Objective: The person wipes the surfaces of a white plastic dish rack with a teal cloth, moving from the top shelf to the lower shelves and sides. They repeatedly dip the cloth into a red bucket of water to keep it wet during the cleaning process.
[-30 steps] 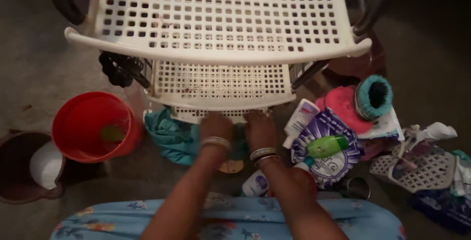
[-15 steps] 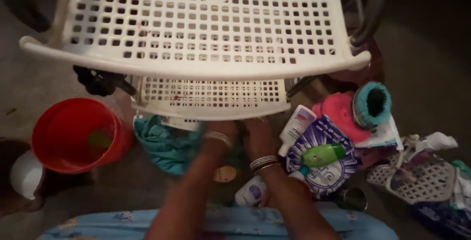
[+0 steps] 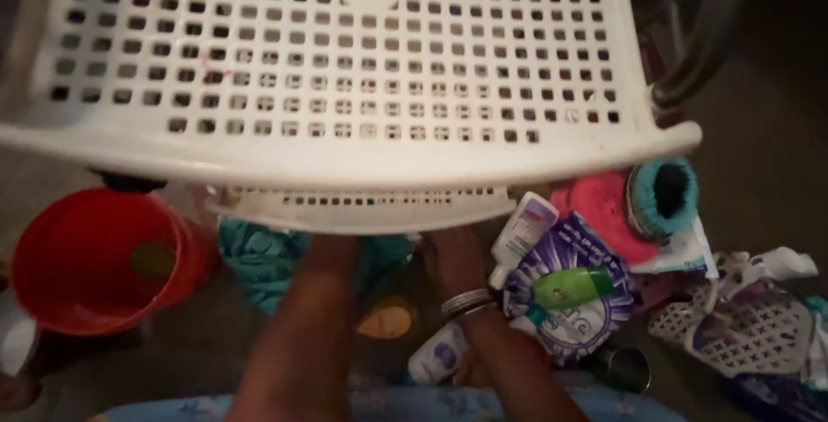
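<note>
Underneath, hands (image 3: 448, 254) crowding rack's (image 3: 345, 85) edge.

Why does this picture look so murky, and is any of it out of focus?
Head view: the light is dim and warm, so the floor around the red bucket sinks into shadow. The white perforated rack sits closest and looks soft and slightly smeared. Both forearms are blurred; the left hand and right hand are mostly hidden under the rack's lower shelf. No strong glare anywhere.
</note>
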